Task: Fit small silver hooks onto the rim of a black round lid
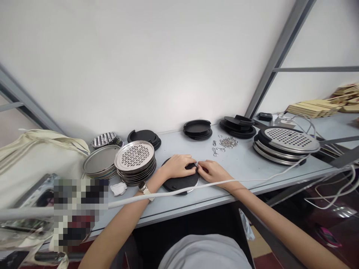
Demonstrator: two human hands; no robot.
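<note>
A round black disc (pixel 176 183) with a metal edge showing at its front lies on the table before me. My left hand (pixel 179 167), a watch on its wrist, rests over the disc's far right part. Its thumb and fingers close on the rim. Against that same edge my right hand (pixel 211 172) is pinched. Whatever is between its fingertips is too small to make out. Beyond the right hand lies a pile of small metal clips (pixel 228 142), with a few loose ones beside it. Left of the disc stands a stack of round metal grater plates (pixel 135 156).
Plain metal discs (pixel 101 160) and a crumpled white tissue (pixel 118 189) lie at the left. Black round holders (pixel 198 129) line the wall. Assembled graters (pixel 288 140) are stacked at the right. A white cable (pixel 168 192) crosses in front of my forearms.
</note>
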